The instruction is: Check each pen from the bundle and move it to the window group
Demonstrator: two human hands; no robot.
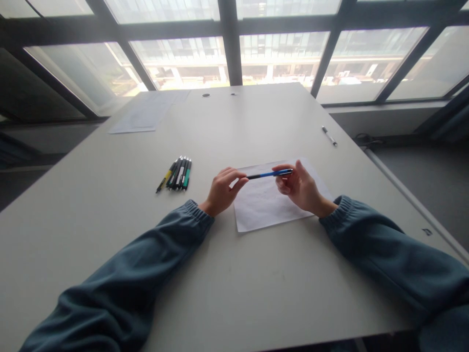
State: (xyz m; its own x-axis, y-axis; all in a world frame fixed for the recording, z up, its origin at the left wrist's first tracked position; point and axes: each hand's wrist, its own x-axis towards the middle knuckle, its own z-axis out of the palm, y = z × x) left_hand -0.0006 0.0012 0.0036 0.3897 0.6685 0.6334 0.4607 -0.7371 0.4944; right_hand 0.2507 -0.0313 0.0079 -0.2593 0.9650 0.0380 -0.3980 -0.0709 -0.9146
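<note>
A blue pen (266,174) with a black grip lies nearly level in the air between my two hands, above a sheet of white paper (264,212). My left hand (224,189) pinches its dark end between thumb and fingers. At the other end, my right hand (298,188) has its fingers behind and under the blue barrel, with the thumb raised off it. Left of my left hand, several pens (179,175) lie side by side on the table, mostly black with yellow, white and green parts.
The white table (205,278) reaches to the windows. A single white and black pen (329,136) lies near its right edge. More paper sheets (142,113) rest at the far left. Two small round fittings (206,95) sit at the far edge.
</note>
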